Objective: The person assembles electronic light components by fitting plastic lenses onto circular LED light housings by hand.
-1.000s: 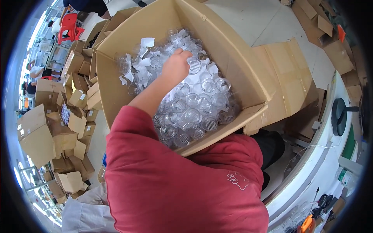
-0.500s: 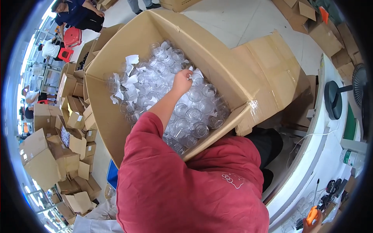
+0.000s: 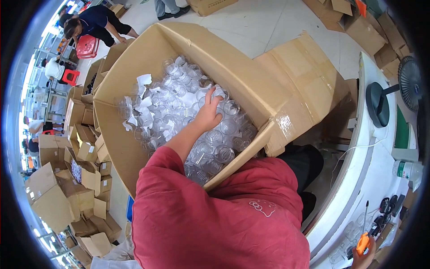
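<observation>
My left hand [image 3: 208, 114] reaches into a large cardboard box [image 3: 251, 58], its fingers apart over a heap of clear plastic cups [image 3: 224, 154]. The cups have slotted or ribbed ends, and several torn scraps of white paper [image 3: 144, 80] lie among them. Nothing shows in the fingers of that hand. At the lower right, my right hand [image 3: 365, 256] is closed round the orange handle of a screwdriver [image 3: 363, 242], its shaft pointing up. Several clear plastic pieces [image 3: 342, 246] lie on the white table beside it.
The white table [image 3: 331, 233] runs along my right, carrying a black fan [image 3: 378, 105], a clear bottle [image 3: 405, 170] and dark small parts [image 3: 384, 215]. Open cardboard boxes [image 3: 58, 193] are piled on the left. Beyond my box, a person in dark clothes [image 3: 96, 22] bends near a red stool [image 3: 87, 46].
My left hand has gone from pinched fingers to spread ones, staying over the cups. The person at the far left has bent forward. My right hand still holds the screwdriver.
</observation>
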The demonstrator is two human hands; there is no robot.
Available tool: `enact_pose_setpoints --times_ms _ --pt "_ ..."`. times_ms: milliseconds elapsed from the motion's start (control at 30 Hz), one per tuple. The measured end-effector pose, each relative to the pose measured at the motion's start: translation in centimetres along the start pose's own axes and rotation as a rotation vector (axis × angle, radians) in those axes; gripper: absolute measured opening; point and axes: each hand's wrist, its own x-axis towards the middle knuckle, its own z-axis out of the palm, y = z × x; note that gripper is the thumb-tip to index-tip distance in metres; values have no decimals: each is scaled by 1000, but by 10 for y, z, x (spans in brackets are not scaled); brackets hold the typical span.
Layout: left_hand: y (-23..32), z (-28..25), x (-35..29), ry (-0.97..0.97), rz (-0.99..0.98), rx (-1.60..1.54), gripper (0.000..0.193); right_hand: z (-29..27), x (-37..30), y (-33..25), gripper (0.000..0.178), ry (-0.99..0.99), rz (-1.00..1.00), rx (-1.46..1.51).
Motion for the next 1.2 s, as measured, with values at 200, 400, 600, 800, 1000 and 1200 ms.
enact_pose_setpoints --times_ms 200,400,600,800,1000,1200 --pt "-4 -12 9 -275 129 85 49 2 -9 13 46 56 -17 56" --pt "-29 -15 21 -469 306 260 46 45 -11 81 83 44 -80 262" --pt "-37 -11 37 -498 222 322 23 29 -10 47 78 151 -188 268" --pt "-7 -116 30 -310 191 155 15 28 1 48 66 181 -154 107" --pt "130 -187 47 -96 333 -384 28 -9 -16 4 39 397 -216 96" --pt "281 -104 63 -231 971 138 26 -77 10 -87 32 365 -634 280"
